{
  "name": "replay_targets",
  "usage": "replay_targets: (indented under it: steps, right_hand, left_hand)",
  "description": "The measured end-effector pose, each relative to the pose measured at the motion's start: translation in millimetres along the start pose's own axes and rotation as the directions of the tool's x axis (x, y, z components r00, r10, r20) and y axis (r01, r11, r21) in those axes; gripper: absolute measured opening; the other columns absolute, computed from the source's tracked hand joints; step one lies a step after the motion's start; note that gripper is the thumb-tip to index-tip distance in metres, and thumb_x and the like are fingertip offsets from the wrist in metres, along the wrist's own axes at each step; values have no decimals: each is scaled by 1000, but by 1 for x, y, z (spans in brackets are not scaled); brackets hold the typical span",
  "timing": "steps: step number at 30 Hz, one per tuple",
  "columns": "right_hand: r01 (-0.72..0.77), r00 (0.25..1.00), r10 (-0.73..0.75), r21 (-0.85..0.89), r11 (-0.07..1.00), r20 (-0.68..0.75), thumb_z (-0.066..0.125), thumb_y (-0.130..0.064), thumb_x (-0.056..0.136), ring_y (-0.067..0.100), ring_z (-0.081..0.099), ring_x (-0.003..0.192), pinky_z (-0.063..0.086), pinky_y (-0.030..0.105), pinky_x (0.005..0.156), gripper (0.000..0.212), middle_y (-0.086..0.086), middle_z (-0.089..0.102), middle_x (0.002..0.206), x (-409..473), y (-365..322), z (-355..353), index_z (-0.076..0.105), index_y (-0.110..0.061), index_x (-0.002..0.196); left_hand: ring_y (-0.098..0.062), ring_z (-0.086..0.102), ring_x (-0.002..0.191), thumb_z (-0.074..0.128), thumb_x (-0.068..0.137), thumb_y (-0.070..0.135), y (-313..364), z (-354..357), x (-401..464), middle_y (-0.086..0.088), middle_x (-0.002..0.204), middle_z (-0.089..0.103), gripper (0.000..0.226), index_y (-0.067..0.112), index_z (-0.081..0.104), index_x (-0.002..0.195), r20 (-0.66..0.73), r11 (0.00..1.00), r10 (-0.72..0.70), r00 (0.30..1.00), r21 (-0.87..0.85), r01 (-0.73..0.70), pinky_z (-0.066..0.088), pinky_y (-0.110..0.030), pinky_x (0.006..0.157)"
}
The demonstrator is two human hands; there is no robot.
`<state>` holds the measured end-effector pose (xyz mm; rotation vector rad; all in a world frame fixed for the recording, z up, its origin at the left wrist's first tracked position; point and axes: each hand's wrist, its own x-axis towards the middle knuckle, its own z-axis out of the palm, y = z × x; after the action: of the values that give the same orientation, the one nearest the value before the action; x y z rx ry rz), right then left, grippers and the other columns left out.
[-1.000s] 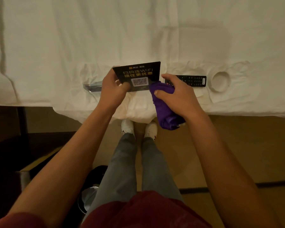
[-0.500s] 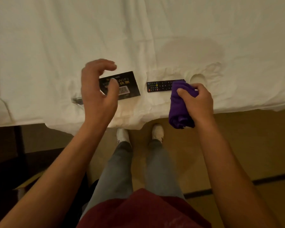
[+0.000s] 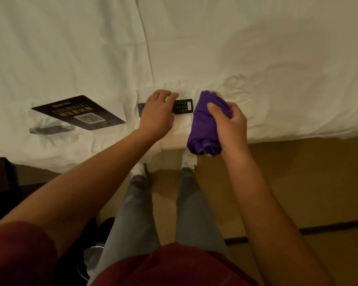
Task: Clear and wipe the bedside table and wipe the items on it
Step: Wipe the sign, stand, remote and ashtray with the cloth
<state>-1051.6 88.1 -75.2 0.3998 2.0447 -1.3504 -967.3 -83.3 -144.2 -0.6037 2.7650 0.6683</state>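
Head view looks down on the bed edge (image 3: 277, 133), the landmark for everything else. Nearest it, the right hand (image 3: 228, 125) has its fingers curled tight around a bunched purple cloth (image 3: 205, 129) overhanging that edge. Just beyond the edge, the left hand (image 3: 156, 111) arches over the black remote (image 3: 182, 106), fingers bent around its middle; full closure is hidden. Farther left on the sheet lies the dark WiFi card (image 3: 79, 112). Wiping the remote seems next: lift it, bring the cloth across.
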Motion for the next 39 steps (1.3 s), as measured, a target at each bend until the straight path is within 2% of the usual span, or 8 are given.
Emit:
replay_targets:
  steps: [11, 16, 19, 24, 27, 32, 36, 39]
  right_hand:
    - [-10, 993, 13, -29, 1000, 116, 76, -48, 83, 15, 71, 99, 64, 40, 83, 38, -7, 69, 114, 39, -4, -35, 65, -32, 115]
    - [43, 994, -47, 39, 998, 102, 77, -48, 81, 13, 72, 101, 63, 34, 81, 32, -10, 71, 115, 43, -24, -36, 68, -40, 111]
    - [125, 987, -133, 78, 989, 94, 77, -43, 82, 14, 72, 104, 63, 40, 87, 27, -8, 72, 116, 41, -46, -32, 71, -39, 108]
    - [345, 914, -369, 151, 926, 168, 71, -28, 91, 14, 67, 115, 62, 42, 91, 44, -6, 64, 134, 24, -92, -10, 63, -26, 134]
    - [494, 837, -489, 46, 868, 246, 67, -22, 94, 14, 64, 116, 61, 35, 89, 57, -1, 55, 142, 8, -106, 17, 50, -18, 148]
    - [659, 752, -622, -221, 719, 216, 65, -24, 96, 2, 61, 101, 57, 20, 87, 50, -6, 59, 120, -32, -94, 65, 53, -16, 144]
    - [673, 735, -600, -231, 702, 317, 65, -21, 95, 2, 62, 95, 53, 16, 83, 46, -4, 64, 113, -76, -57, 77, 59, -17, 140]
    - [676, 726, -584, -227, 701, 363, 66, -20, 94, 7, 62, 99, 56, 23, 84, 45, -1, 62, 115, -98, -34, 75, 61, -18, 139]
  left_hand:
    - [-37, 50, 122, 67, 93, 36, 0, 15, 26, -14, 133, 53, 51, 17, 55, 139, 93, 967, -128, 987, 231, 103, 39, -50, 105]
    - [-36, 50, 121, 71, 92, 31, 7, -8, 13, -14, 138, 49, 53, 15, 55, 140, -101, 977, -189, 977, 80, 198, 43, -48, 102]
    - [-28, 55, 116, 71, 93, 37, 8, -35, -1, -11, 131, 54, 57, 18, 54, 143, -37, 949, -248, 968, -210, 235, 46, -41, 100]
    - [-13, 70, 102, 60, 96, 50, 23, -80, -34, 8, 118, 69, 46, 28, 62, 136, 204, 523, -217, 955, -802, 290, 56, -38, 96]
    - [-12, 68, 97, 58, 96, 48, 25, -94, -39, 11, 109, 70, 46, 19, 67, 130, 171, 378, -188, 967, -896, 232, 53, -38, 92]
    - [-26, 66, 119, 50, 107, 31, 30, -106, -36, -17, 130, 66, 44, 2, 58, 138, 11, 199, -283, 959, -978, 70, 55, -45, 100]
    - [-17, 63, 89, 58, 102, 35, 27, -112, -31, -7, 99, 67, 47, -7, 65, 120, -7, 43, -541, 841, -999, 19, 51, -31, 82]
    - [-20, 58, 80, 60, 98, 44, 16, -109, -31, -7, 92, 64, 38, 9, 74, 98, 118, -81, -544, 831, -993, 88, 48, -36, 78]
